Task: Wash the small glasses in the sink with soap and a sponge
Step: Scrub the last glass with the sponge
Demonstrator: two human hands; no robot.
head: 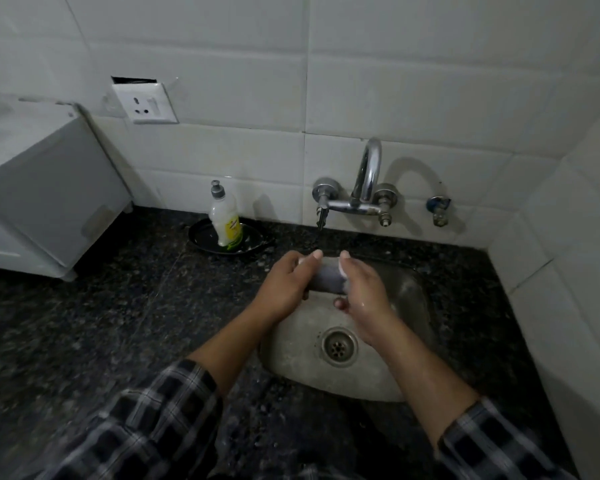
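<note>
Over the back of the steel sink [302, 372], both hands hold one small glass [328, 278] lying on its side between them. My left hand [284, 285] wraps the glass's left end. My right hand [364, 299] covers its right end, with something pale, perhaps foam or a sponge, showing at its fingertips; I cannot tell which. The glass looks grey and blurred. A soap bottle [225, 220] with a grey cap and yellow label stands on a black dish [201, 237] to the left of the sink.
A chrome wall tap [362, 188] hangs above the sink's back edge, with a small valve [439, 209] to its right. The drain [338, 346] sits mid-basin. Dark granite counter [101, 323] surrounds the sink. A white appliance [39, 188] stands at the left, tiled walls behind and to the right.
</note>
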